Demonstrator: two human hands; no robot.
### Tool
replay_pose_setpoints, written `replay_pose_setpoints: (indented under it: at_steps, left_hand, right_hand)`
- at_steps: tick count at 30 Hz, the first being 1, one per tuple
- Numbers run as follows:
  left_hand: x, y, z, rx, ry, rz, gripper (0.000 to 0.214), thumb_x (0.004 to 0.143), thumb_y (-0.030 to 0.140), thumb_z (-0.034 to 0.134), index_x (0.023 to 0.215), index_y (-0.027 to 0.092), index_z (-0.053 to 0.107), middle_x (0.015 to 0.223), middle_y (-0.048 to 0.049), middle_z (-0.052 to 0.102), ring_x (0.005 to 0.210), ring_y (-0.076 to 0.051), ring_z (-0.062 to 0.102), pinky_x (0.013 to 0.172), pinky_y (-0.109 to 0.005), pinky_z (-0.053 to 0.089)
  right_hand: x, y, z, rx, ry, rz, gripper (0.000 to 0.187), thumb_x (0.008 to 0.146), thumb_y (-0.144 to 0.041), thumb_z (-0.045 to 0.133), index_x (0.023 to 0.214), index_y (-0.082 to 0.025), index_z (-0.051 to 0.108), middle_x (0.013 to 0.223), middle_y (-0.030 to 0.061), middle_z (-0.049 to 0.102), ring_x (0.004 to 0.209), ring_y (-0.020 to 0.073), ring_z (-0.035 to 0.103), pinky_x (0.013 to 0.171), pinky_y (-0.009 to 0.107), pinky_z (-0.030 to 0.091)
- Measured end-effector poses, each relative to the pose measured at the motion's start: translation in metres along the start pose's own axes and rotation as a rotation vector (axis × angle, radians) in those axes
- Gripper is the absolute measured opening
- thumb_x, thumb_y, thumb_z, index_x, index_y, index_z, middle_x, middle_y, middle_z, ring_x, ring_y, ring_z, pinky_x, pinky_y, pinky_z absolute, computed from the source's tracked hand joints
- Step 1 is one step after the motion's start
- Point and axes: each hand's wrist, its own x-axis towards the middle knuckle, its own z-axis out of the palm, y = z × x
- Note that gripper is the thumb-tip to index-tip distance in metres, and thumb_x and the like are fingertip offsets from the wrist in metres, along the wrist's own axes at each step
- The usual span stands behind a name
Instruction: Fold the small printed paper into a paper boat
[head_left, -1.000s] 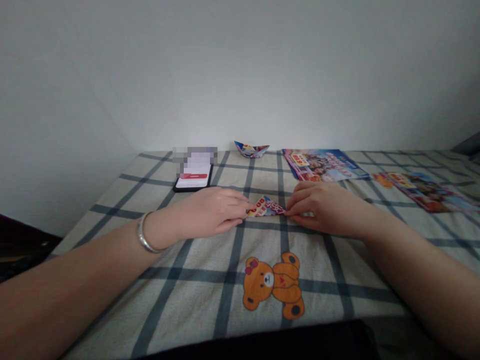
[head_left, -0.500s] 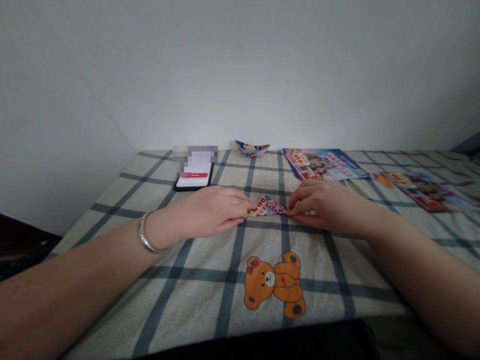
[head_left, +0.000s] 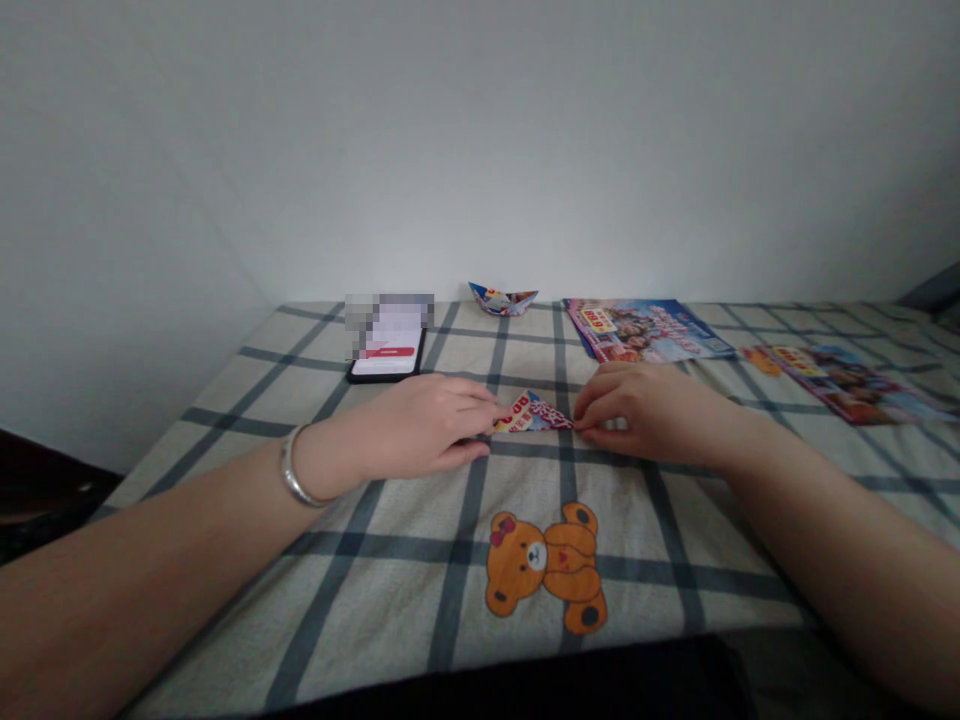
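Observation:
A small folded paper triangle (head_left: pixel 531 412) with red, yellow and blue print lies on the checked cloth between my hands. My left hand (head_left: pixel 439 420), with a silver bangle (head_left: pixel 298 468) at the wrist, holds the paper's left corner under its fingertips; its thumb rests a little lower on the cloth. At the opposite corner, my right hand (head_left: pixel 637 410) pinches the pointed tip between thumb and fingers. The paper's outer ends are partly hidden by my fingertips.
Behind my hands, a folded paper boat (head_left: pixel 504 299) stands near the wall. A phone (head_left: pixel 386 350) with a lit screen lies left of it. Printed leaflets (head_left: pixel 652 330) are at the right, with another leaflet (head_left: pixel 855 382) farther right. A bear print (head_left: pixel 547 568) decorates the cloth (head_left: pixel 390 600).
Both hands stay at the paper's corners. The left thumb sits slightly farther from the fingers. The whole view has shifted a little.

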Motion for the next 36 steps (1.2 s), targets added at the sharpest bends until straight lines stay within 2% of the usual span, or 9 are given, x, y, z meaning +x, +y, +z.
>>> replay_pose_setpoints:
  at_steps: [4, 5, 8, 13, 19, 24, 28, 32, 36]
  left_hand:
    - [-0.001, 0.006, 0.004, 0.000, 0.040, -0.040, 0.029, 0.092, 0.032, 0.053, 0.116, 0.018, 0.061, 0.113, -0.0093, 0.067, 0.111, -0.022, 0.060, 0.093, -0.036, 0.049]
    - [-0.001, 0.007, 0.005, 0.001, 0.053, -0.043, 0.029, 0.092, 0.032, 0.053, 0.115, 0.018, 0.061, 0.112, -0.0092, 0.067, 0.110, -0.022, 0.061, 0.093, -0.036, 0.049]
    - [0.000, 0.007, 0.008, 0.007, 0.076, -0.049, 0.026, 0.092, 0.029, 0.051, 0.113, 0.018, 0.062, 0.109, -0.0087, 0.068, 0.108, -0.021, 0.062, 0.093, -0.036, 0.050]
    - [0.002, 0.005, 0.008, 0.000, 0.080, -0.036, 0.025, 0.091, 0.023, 0.047, 0.110, 0.015, 0.063, 0.108, -0.0088, 0.069, 0.105, -0.021, 0.063, 0.090, -0.035, 0.052]
    - [0.001, 0.006, 0.003, -0.020, 0.078, 0.006, 0.031, 0.090, 0.024, 0.050, 0.117, 0.014, 0.059, 0.116, -0.0106, 0.067, 0.108, -0.023, 0.063, 0.092, -0.037, 0.052]
    - [-0.002, 0.004, 0.002, -0.044, 0.063, -0.055, 0.032, 0.090, 0.026, 0.049, 0.119, 0.014, 0.059, 0.117, -0.0111, 0.067, 0.106, -0.023, 0.064, 0.089, -0.038, 0.054]
    - [-0.002, 0.000, 0.001, -0.087, 0.073, -0.012, 0.028, 0.091, 0.024, 0.048, 0.115, 0.017, 0.061, 0.117, -0.0080, 0.068, 0.110, -0.021, 0.063, 0.092, -0.036, 0.053]
    - [0.000, 0.000, 0.000, -0.056, 0.063, 0.044, 0.027, 0.091, 0.023, 0.048, 0.112, 0.014, 0.062, 0.115, -0.0093, 0.069, 0.107, -0.022, 0.064, 0.089, -0.038, 0.054]
    - [-0.001, 0.002, 0.003, -0.019, 0.057, 0.070, 0.022, 0.091, 0.023, 0.049, 0.102, 0.016, 0.066, 0.121, -0.0088, 0.067, 0.111, -0.022, 0.063, 0.095, -0.040, 0.052]
  right_hand:
    - [0.006, -0.003, 0.008, -0.080, 0.027, 0.097, 0.019, 0.088, -0.033, 0.059, 0.078, -0.020, 0.068, 0.080, 0.0027, 0.067, 0.075, 0.0158, 0.060, 0.065, 0.028, 0.041]
    - [0.008, -0.005, 0.010, -0.114, 0.066, 0.110, 0.021, 0.088, -0.037, 0.059, 0.078, -0.020, 0.067, 0.079, 0.0030, 0.066, 0.075, 0.0168, 0.060, 0.064, 0.029, 0.041]
    - [0.014, -0.012, 0.018, -0.114, 0.122, 0.095, 0.022, 0.088, -0.039, 0.059, 0.091, -0.019, 0.067, 0.087, 0.0041, 0.067, 0.084, 0.0193, 0.060, 0.070, 0.030, 0.042]
    - [0.019, -0.018, 0.025, -0.105, 0.167, 0.099, 0.024, 0.091, -0.037, 0.055, 0.102, -0.019, 0.067, 0.095, 0.0056, 0.067, 0.089, 0.0198, 0.059, 0.073, 0.030, 0.042]
    - [0.018, -0.018, 0.027, -0.120, 0.175, 0.094, 0.025, 0.093, -0.035, 0.052, 0.102, -0.019, 0.069, 0.093, 0.0063, 0.066, 0.087, 0.0193, 0.058, 0.072, 0.030, 0.041]
    - [0.018, -0.019, 0.027, -0.119, 0.168, 0.097, 0.025, 0.093, -0.035, 0.052, 0.102, -0.019, 0.070, 0.092, 0.0061, 0.066, 0.086, 0.0189, 0.058, 0.070, 0.030, 0.041]
    - [0.018, -0.020, 0.026, -0.118, 0.171, 0.097, 0.026, 0.093, -0.034, 0.052, 0.101, -0.018, 0.070, 0.091, 0.0066, 0.066, 0.086, 0.0188, 0.058, 0.070, 0.029, 0.041]
    - [0.017, -0.020, 0.027, -0.132, 0.180, 0.089, 0.026, 0.093, -0.034, 0.052, 0.098, -0.018, 0.071, 0.090, 0.0069, 0.066, 0.084, 0.0184, 0.058, 0.070, 0.029, 0.041]
    - [0.017, -0.020, 0.027, -0.143, 0.184, 0.079, 0.026, 0.093, -0.034, 0.052, 0.098, -0.018, 0.072, 0.091, 0.0071, 0.067, 0.083, 0.0186, 0.058, 0.070, 0.030, 0.041]
